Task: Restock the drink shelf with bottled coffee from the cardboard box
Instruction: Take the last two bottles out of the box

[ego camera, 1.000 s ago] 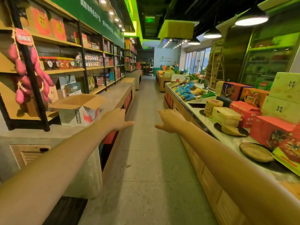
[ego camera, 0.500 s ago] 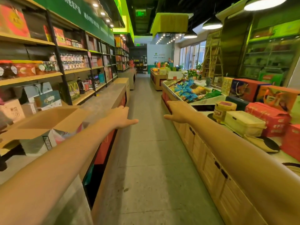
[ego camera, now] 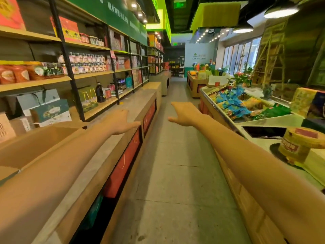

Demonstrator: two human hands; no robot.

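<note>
Brown cardboard box (ego camera: 35, 147) sits open on the left counter, both hands empty in mid-aisle.

Both bare arms reach forward over the grey floor (ego camera: 175, 173); the left hand (ego camera: 119, 123) hangs over the stone counter top (ego camera: 137, 101), fingers loosely spread and thumb pointing right, holding nothing, while the right hand (ego camera: 184, 114) is likewise spread and empty, well apart from it. The box lies beside the left forearm, flaps up, its contents hidden from here. Wooden shelves (ego camera: 91, 74) above the counter carry jars, gift bags and a dark bottle (ego camera: 99, 93). Across the aisle, snack packets (ego camera: 233, 103) fill a display bin.
</note>
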